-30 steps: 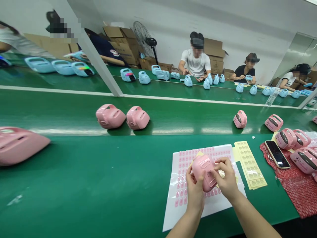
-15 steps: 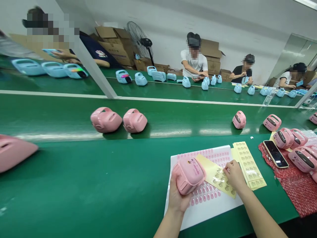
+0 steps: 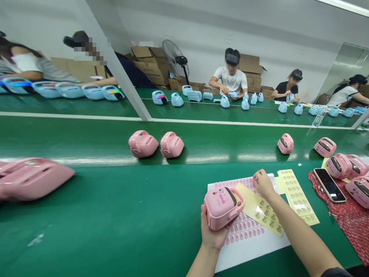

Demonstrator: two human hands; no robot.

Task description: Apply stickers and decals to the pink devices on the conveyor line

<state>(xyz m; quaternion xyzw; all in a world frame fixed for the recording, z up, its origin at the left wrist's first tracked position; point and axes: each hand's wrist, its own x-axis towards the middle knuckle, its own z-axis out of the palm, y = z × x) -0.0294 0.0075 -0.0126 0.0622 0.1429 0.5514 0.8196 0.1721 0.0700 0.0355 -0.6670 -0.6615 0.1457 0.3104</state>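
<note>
My left hand (image 3: 213, 232) is wrapped round a small pink plastic case with a carry handle (image 3: 221, 209) and holds it tilted over the sheets. Printed figures, pink lettering and a dark oval panel show on the case. My right hand (image 3: 263, 184) is above the far part of a white sheet of pink oval stickers (image 3: 245, 232), fingers bent together; whether a sticker is between them is too small to tell. Under the case and my right forearm lies a yellowish sheet of clear stickers (image 3: 261, 207), overlapping the white sheet.
More yellowish sticker sheets (image 3: 296, 196) lie to the right, beside a phone (image 3: 329, 184) on red bubble wrap (image 3: 346, 223). Other pink cases (image 3: 143, 144) stand on the green belt beyond. A large pink case (image 3: 37, 179) is at left. Across, several people handle blue cases (image 3: 177, 99).
My right hand has moved from the yellowish sheet up to the far edge of the white sheet. My left hand has turned the case, bringing its dark panel into view. The view has shifted left.
</note>
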